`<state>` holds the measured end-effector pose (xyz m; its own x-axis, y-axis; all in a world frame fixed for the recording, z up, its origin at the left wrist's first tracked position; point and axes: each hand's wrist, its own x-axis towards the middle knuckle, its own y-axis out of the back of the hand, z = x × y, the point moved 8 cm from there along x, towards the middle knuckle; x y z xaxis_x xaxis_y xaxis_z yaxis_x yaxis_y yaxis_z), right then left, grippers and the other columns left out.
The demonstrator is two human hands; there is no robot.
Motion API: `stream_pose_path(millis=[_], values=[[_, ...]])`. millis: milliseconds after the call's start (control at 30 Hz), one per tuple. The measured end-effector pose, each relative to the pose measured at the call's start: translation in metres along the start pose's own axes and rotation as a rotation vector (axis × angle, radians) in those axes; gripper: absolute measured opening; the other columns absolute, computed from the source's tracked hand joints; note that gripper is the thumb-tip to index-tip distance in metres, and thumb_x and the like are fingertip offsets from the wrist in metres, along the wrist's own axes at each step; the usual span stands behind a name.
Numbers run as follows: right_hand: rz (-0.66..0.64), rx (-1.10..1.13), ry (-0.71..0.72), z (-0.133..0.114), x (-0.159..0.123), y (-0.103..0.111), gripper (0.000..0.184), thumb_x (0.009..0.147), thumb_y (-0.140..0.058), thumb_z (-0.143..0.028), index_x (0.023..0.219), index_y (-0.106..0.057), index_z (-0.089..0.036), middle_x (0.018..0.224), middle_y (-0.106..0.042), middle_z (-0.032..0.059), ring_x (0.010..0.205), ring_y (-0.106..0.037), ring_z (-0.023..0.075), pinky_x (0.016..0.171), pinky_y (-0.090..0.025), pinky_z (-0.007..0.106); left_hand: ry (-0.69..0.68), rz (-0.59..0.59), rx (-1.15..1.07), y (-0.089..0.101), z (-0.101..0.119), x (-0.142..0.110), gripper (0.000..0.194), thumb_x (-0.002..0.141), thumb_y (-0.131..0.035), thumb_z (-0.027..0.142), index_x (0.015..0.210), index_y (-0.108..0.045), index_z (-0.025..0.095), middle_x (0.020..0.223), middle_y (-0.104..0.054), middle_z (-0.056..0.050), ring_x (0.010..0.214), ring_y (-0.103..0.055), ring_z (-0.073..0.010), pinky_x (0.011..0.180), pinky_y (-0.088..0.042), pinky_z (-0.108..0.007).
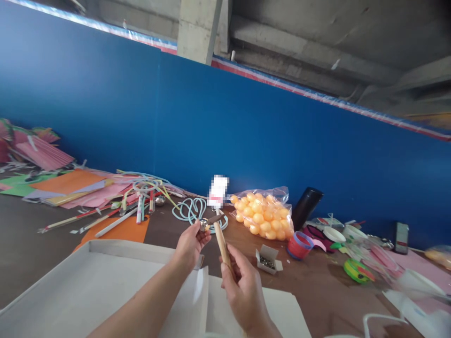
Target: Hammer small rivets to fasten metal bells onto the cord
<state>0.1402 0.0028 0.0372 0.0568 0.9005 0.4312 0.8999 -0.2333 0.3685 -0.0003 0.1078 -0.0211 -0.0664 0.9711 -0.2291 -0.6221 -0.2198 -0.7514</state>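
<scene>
Near the middle of the view my left hand (190, 246) is closed, with its fingertips pinching a small shiny silver rounded piece (203, 225). A dark brown pointed piece (214, 219) sticks out to the right beside it; whether the two are joined, I cannot tell. My right hand (243, 286) is wrapped round a pale wooden stick (221, 240). The stick leans up and left, its upper end close to the dark piece. Below both forearms lies a shallow white box (116, 281).
Behind stands a blue wall (264, 141). Orange balls fill a clear bag (262, 216) near a black cylinder (307, 206). A small open box (268, 260) holds metal bits. Pale blue cord (190, 210), coloured paper (70, 183) and a green tape measure (357, 271) lie around.
</scene>
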Motion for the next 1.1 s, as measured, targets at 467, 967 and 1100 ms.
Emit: stream_pose_path(millis=[467,967,1100], values=[[0.000,0.012,0.002,0.001,-0.001,-0.001,0.040,0.082,-0.053,-0.027,0.121,-0.055,-0.017,0.097,-0.069,0.0097,0.071,-0.066,0.0183,0.060,-0.056,0.025,0.002,0.003,0.009,0.002,-0.002,0.001,0.016,0.082,-0.052,0.022,0.069,-0.054,0.013,0.058,-0.059,-0.003,0.050,-0.058,-0.0097,0.052,-0.050,-0.022],[0.005,0.021,0.015,-0.002,0.000,-0.001,0.041,0.080,-0.054,-0.029,0.119,-0.057,-0.017,0.093,-0.070,0.0094,0.067,-0.065,0.0175,0.059,-0.056,0.025,0.001,0.000,0.035,-0.002,-0.002,0.000,0.017,0.083,-0.051,0.021,0.067,-0.051,0.013,0.057,-0.057,-0.003,0.050,-0.058,-0.0101,0.050,-0.050,-0.021],[0.017,0.008,0.030,-0.007,0.000,0.001,0.040,0.080,-0.054,-0.028,0.118,-0.058,-0.016,0.094,-0.070,0.0098,0.071,-0.066,0.0184,0.062,-0.056,0.026,0.000,-0.005,0.044,-0.001,-0.003,0.001,0.014,0.082,-0.053,0.021,0.070,-0.052,0.013,0.058,-0.057,-0.003,0.050,-0.057,-0.0098,0.051,-0.050,-0.021]])
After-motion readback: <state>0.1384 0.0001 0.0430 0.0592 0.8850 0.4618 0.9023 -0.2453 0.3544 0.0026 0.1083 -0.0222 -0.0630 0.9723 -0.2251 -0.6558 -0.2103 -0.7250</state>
